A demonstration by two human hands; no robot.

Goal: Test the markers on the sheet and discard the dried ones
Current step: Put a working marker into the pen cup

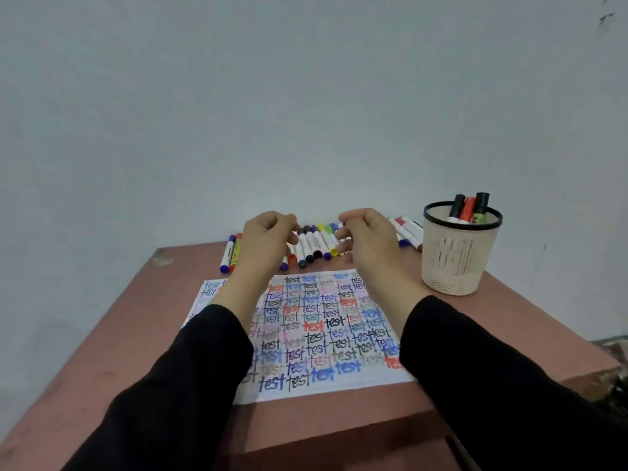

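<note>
Reddish-brown bench (136, 351) fills the lower part of the view, its near edge running under two black sleeves (176, 385) that reach forward from the bottom corners. Between the forearms lies the sheet (326, 334), flat on the bench and covered in rows of the word "test" in black, blue, red and paler inks.

Past the far edge of the sheet both hands are raised, side by side and apart. The left hand (266, 241) and the right hand (368, 241) each have loosely curled fingers (345, 232) turned inward toward one another, and neither grips anything that shows. Just beyond and below them, in the gap between the two hands, lies the row of markers (316, 244), white barrels with coloured caps, lying close together on the bench. The row partly disappears behind both hands. Two more markers (231, 253) lie just left of the left hand, and a few others (407, 232) lie right of the right hand.

Further right stands a cream basket (455, 260) with a black rim, upright near the bench's right edge, with three capped markers (469, 207) sticking out of it. Behind everything rises a plain pale wall (306, 96).
</note>
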